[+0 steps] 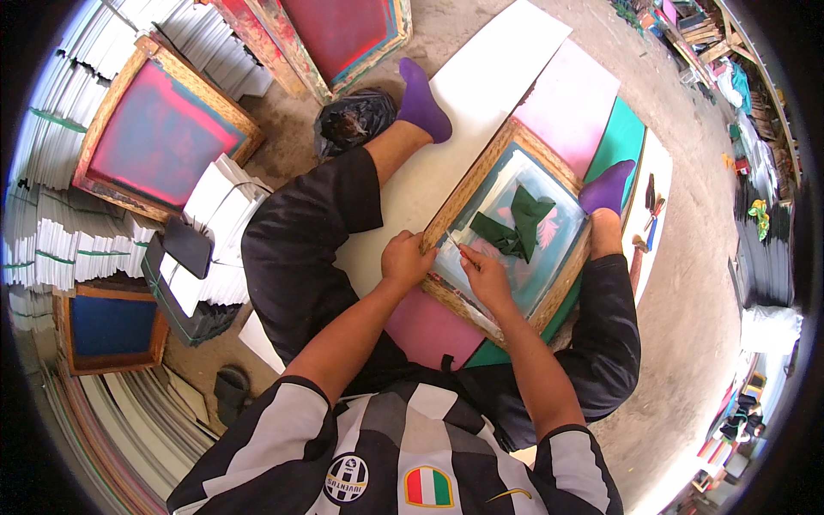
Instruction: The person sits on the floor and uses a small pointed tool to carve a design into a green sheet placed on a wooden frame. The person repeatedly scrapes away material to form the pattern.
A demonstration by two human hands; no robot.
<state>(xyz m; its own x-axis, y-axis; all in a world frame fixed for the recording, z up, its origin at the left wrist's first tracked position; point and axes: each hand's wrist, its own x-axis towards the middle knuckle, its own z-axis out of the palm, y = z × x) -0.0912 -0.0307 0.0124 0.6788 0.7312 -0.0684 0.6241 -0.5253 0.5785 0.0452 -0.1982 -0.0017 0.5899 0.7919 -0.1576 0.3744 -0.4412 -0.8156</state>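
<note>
Between my legs lies a wood-edged screen-printing frame [556,154] with blue-green mesh, pale in the middle with pinkish leaf-like patterns. My left hand [407,260] is closed on the frame's left edge. Pinched in my right hand [489,280] is a thin tool [452,238], its narrow tip pointing toward the frame's left inner edge; whether it is a brush or a blade I cannot tell. A crumpled dark green cloth [518,225] rests on the mesh, just beyond my right hand.
White, pink [573,94] and green boards lie under the frame. Small brushes and tools [653,219] lie at the right. More printing frames [163,129], a black plastic bag [354,122], paper stacks [219,206] and a dark phone-like slab [187,246] are to the left.
</note>
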